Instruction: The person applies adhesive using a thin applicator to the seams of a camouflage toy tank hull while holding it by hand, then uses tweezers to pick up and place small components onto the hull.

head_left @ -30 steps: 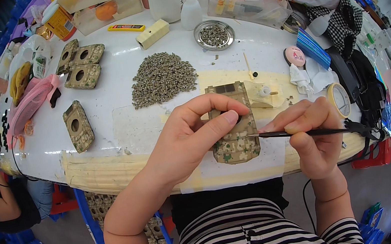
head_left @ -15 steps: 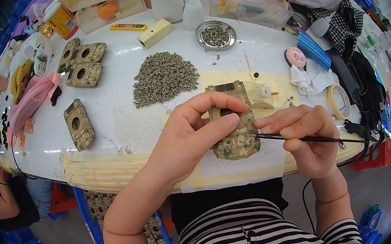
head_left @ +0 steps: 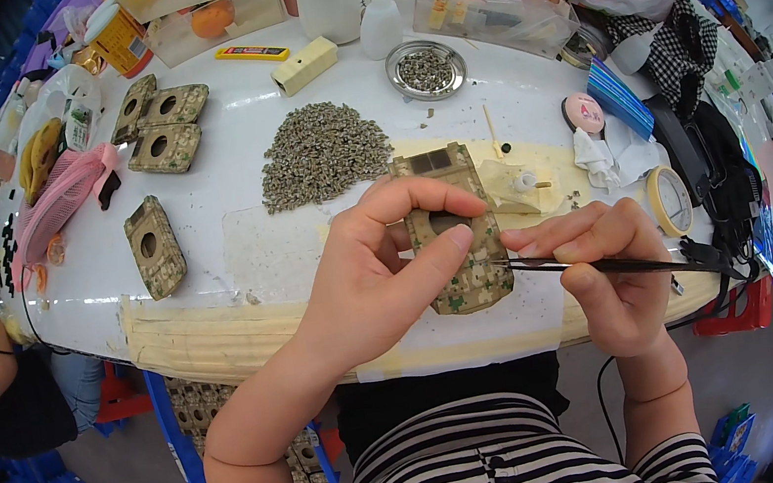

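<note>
Hull (head_left: 453, 231) is tilting now; left hand (head_left: 367, 274) is gripping it, right hand (head_left: 611, 273) fingers pinching tweezers (head_left: 599, 262). I'm thinking the tip might slip off.

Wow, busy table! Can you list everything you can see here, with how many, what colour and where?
camouflage shell: one, green-tan, held at table front
other camouflage shells: four, green-tan, left of table
heap of small parts: one, grey-green, centre
metal dish: one, silver, behind heap
white bottle: one, far edge
yellow knife: one, far left
tape roll: one, cream, right edge
table: one, white
thin tool: one, black, at shell's right edge
left hand: grips shell
right hand: holds thin tool
</note>
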The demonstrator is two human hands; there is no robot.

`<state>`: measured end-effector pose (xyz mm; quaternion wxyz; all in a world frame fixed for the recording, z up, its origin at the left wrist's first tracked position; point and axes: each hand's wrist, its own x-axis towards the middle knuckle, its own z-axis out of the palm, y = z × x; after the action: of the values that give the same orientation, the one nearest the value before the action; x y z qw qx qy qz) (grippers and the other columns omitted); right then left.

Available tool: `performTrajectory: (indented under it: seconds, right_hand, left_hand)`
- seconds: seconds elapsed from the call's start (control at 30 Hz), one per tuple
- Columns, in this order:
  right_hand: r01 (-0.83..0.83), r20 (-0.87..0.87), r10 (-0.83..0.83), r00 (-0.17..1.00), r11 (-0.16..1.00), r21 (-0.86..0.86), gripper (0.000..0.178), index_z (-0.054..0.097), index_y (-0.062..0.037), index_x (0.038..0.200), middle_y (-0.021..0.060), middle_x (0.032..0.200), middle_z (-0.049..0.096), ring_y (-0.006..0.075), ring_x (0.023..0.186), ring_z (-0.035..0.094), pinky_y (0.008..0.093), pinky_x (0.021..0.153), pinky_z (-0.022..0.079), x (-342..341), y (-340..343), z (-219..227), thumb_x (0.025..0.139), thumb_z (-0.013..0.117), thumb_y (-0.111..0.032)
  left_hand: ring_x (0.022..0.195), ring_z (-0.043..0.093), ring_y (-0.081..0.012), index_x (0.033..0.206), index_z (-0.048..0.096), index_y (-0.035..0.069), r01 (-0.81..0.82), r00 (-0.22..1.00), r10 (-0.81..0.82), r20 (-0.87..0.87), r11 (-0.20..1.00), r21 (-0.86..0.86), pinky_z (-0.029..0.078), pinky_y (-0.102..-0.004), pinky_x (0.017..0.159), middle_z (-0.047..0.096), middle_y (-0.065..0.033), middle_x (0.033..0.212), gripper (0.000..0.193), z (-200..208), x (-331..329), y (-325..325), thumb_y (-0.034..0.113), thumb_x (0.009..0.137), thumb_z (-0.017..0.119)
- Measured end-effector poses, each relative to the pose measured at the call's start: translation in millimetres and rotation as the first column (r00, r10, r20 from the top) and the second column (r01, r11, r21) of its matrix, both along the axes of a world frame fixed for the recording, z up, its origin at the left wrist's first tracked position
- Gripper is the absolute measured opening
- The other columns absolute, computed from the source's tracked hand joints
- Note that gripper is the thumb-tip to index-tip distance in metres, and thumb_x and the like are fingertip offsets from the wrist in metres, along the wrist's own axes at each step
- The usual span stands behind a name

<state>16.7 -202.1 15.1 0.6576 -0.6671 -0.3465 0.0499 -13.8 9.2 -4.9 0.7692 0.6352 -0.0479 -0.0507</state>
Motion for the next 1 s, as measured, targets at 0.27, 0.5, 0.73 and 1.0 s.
performTrajectory:
  seconds: [0.27,0.5,0.73,1.0]
  right_hand:
    - [0.011,0.003,-0.011,1.0,1.0,-0.017,0.01,0.054,0.0011,0.089,0.0175,0.094,0.064,0.0293,0.1,0.064,0.0366,0.086,0.051,-1.1,1.6,0.7,0.085,0.064,0.0]
    - [0.021,0.019,-0.021,1.0,0.999,-0.024,0.01,0.055,0.0009,0.089,0.0161,0.093,0.064,0.0289,0.1,0.065,0.0363,0.086,0.051,-1.1,2.3,-0.3,0.084,0.064,0.001]
    - [0.036,0.045,-0.034,0.998,0.999,-0.04,0.011,0.057,0.0006,0.088,0.0152,0.093,0.065,0.0287,0.099,0.065,0.0356,0.084,0.052,-1.3,3.1,-0.7,0.082,0.066,0.002]
    - [0.03,0.057,-0.028,0.998,0.998,-0.046,0.011,0.056,0.0005,0.088,0.0153,0.093,0.065,0.0289,0.098,0.065,0.036,0.084,0.052,-0.5,2.7,-1.2,0.082,0.065,0.002]
  left_hand:
    - [0.08,0.048,-0.0043,0.103,0.063,0.003,-0.055,0.996,0.056,0.075,0.998,-0.013,0.04,-0.0187,0.067,0.054,-0.0017,0.098,0.019,-6.7,1.4,-1.9,0.005,0.085,0.061]
    - [0.096,0.055,-0.0085,0.107,0.057,-0.002,-0.027,0.998,0.023,0.056,0.997,0.066,0.046,-0.0233,0.082,0.059,-0.0057,0.104,0.02,-1.2,0.0,0.5,0.001,0.087,0.056]
    - [0.08,0.046,-0.0049,0.103,0.063,0.003,-0.074,0.995,0.075,0.073,0.997,-0.014,0.039,-0.019,0.068,0.052,-0.0016,0.096,0.019,-5.8,0.4,-2.9,0.005,0.084,0.062]
    - [0.097,0.055,-0.0091,0.106,0.057,-0.002,-0.031,0.997,0.026,0.078,0.998,0.06,0.046,-0.0238,0.082,0.059,-0.006,0.103,0.019,-2.2,0.2,0.2,0.002,0.087,0.056]
